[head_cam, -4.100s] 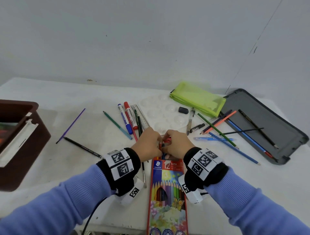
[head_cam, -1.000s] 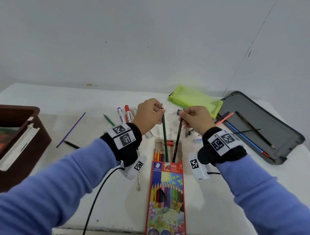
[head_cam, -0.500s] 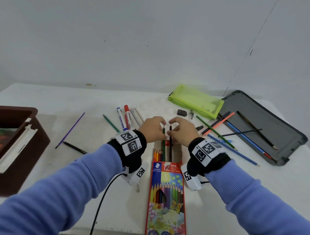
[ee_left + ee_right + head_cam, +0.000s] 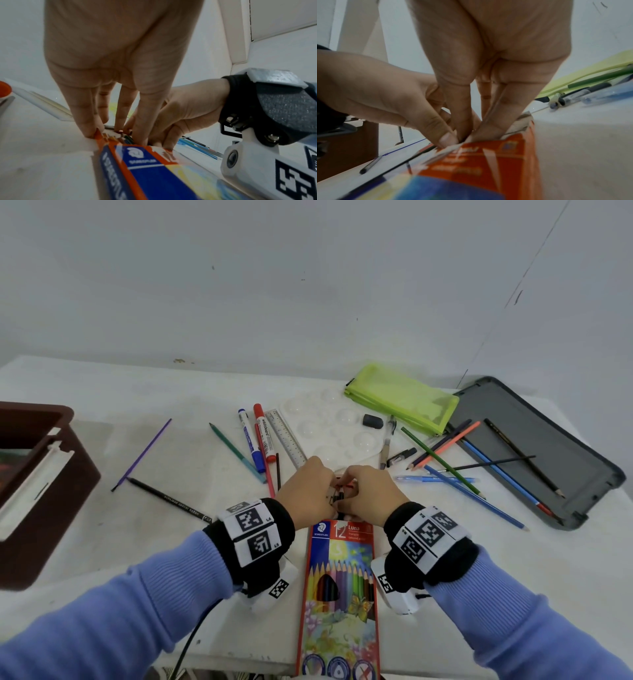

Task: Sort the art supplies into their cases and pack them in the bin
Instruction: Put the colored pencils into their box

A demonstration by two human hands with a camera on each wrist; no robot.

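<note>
The orange coloured-pencil box (image 4: 339, 577) lies flat at the table's near edge, its open end pointing away from me. Both hands meet at that opening. My left hand (image 4: 329, 497) pinches the green pencil (image 4: 127, 137) among the pencil ends in the mouth, little finger pressing the box's side flap. My right hand (image 4: 346, 495) pinches the dark pencil (image 4: 340, 495), thumb and fingers down in the opening (image 4: 467, 135) beside the torn flap. Only the pencils' ends show; their shafts are inside the box (image 4: 145, 169).
A brown bin (image 4: 65, 412) stands at the left. Behind the hands lie markers (image 4: 262, 436), a ruler (image 4: 286, 440), a clear palette (image 4: 329, 422) and a lime pouch (image 4: 400, 398). An open grey case (image 4: 565, 460) is at the right, with loose pencils (image 4: 445, 463) beside it.
A second ago each hand held a pencil upright above the box. Both pencils have slid down into it, and the hands have come together low at the opening.
</note>
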